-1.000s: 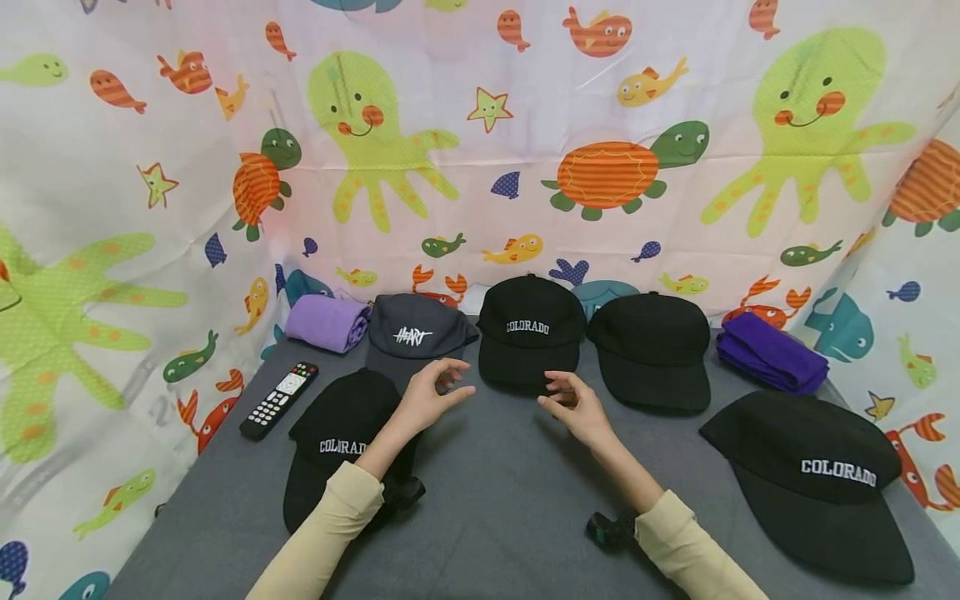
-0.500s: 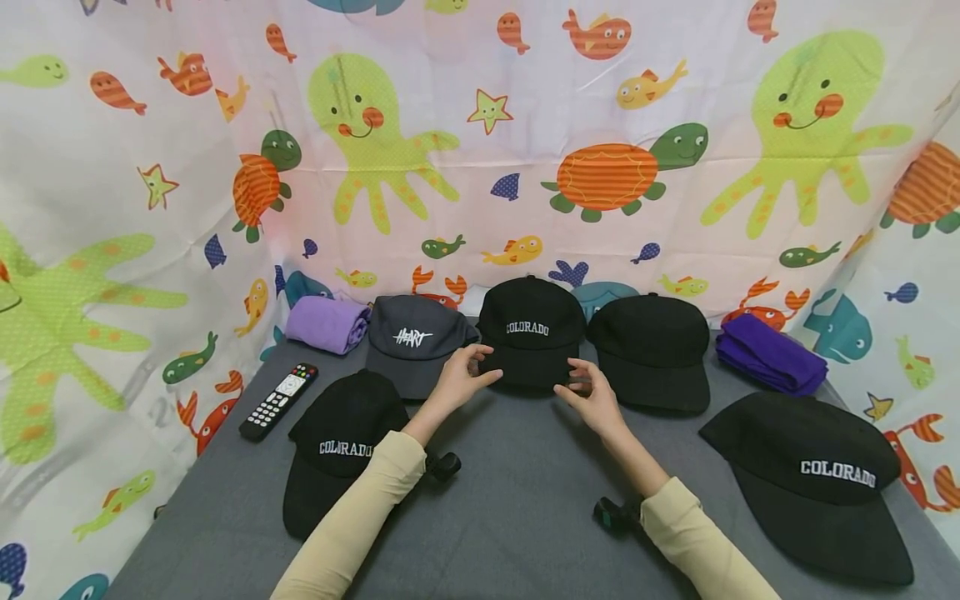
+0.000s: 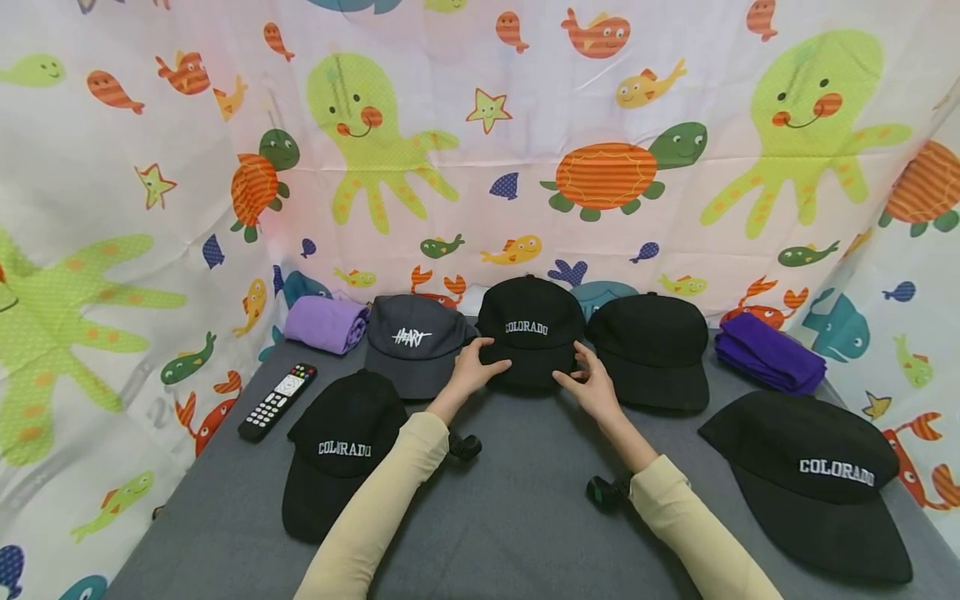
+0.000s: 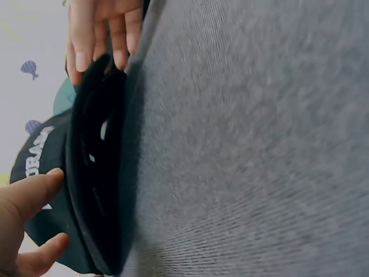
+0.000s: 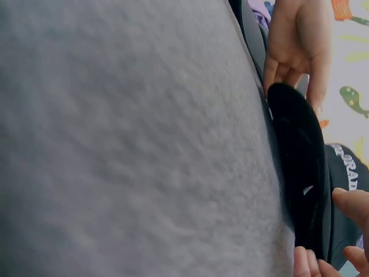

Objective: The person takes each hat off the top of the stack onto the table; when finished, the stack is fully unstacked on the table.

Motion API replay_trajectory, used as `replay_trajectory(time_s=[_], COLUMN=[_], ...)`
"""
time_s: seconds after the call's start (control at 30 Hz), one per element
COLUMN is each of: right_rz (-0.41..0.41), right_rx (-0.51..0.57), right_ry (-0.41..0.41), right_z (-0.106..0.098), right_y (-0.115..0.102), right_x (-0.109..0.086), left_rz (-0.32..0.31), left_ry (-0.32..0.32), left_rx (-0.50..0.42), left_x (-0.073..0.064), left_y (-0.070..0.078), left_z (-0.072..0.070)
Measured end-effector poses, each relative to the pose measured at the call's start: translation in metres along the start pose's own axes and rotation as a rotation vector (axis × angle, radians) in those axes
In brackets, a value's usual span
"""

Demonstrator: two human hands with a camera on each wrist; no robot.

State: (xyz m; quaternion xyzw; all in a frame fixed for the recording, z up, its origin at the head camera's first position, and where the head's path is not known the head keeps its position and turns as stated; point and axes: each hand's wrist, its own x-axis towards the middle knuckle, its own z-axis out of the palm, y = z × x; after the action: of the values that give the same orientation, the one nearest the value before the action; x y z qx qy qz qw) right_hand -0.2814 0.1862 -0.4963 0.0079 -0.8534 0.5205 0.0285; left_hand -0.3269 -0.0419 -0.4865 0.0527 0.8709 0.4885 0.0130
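Observation:
A black cap (image 3: 527, 321) with white COLORADO lettering stands in the middle of the back row, its brim facing me. My left hand (image 3: 467, 373) is at the brim's left side, thumb and fingers spread apart at its edge. At the right side my right hand (image 3: 595, 385) mirrors it, the thumb apart from the curved fingers. The left wrist view shows the cap's brim (image 4: 86, 173) raised at its ends between both hands. From the right wrist view, the thumb of my right hand (image 5: 353, 210) is over the brim and its fingertips are by the lower edge.
A dark grey HEART cap (image 3: 412, 337) and a plain black cap (image 3: 651, 350) flank it. COLORADO caps lie front left (image 3: 341, 450) and right (image 3: 817, 475). A remote control (image 3: 277, 402), a lilac cloth (image 3: 326, 323) and a purple cloth (image 3: 771, 352) lie near the printed curtain (image 3: 450, 192).
My left hand has moved right and forward from above the front left cap to the middle cap's brim. My right hand has moved slightly forward and right to the brim's other side.

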Motion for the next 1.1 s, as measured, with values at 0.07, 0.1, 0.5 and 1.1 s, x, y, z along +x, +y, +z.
replay_trajectory(time_s=[0.07,0.1,0.5,1.1], right_rz=[0.001,0.001,-0.101,-0.065], right_rx=[-0.004,-0.004,-0.097,-0.094], right_ry=[0.0,-0.002,0.039,0.029], right_z=[-0.001,-0.001,-0.002,0.002], right_y=[0.002,0.002,0.002,0.001], right_x=[0.004,0.006,0.022,0.026], left_rz=[0.003,0.005,-0.048,-0.135], left_ry=[0.021,0.03,0.096,0.105], left_rx=[0.005,-0.003,-0.091,-0.14], left_x=[0.003,0.005,0.017,0.027], left_y=[-0.002,-0.002,0.004,0.004], left_z=[0.002,0.002,0.009,0.006])
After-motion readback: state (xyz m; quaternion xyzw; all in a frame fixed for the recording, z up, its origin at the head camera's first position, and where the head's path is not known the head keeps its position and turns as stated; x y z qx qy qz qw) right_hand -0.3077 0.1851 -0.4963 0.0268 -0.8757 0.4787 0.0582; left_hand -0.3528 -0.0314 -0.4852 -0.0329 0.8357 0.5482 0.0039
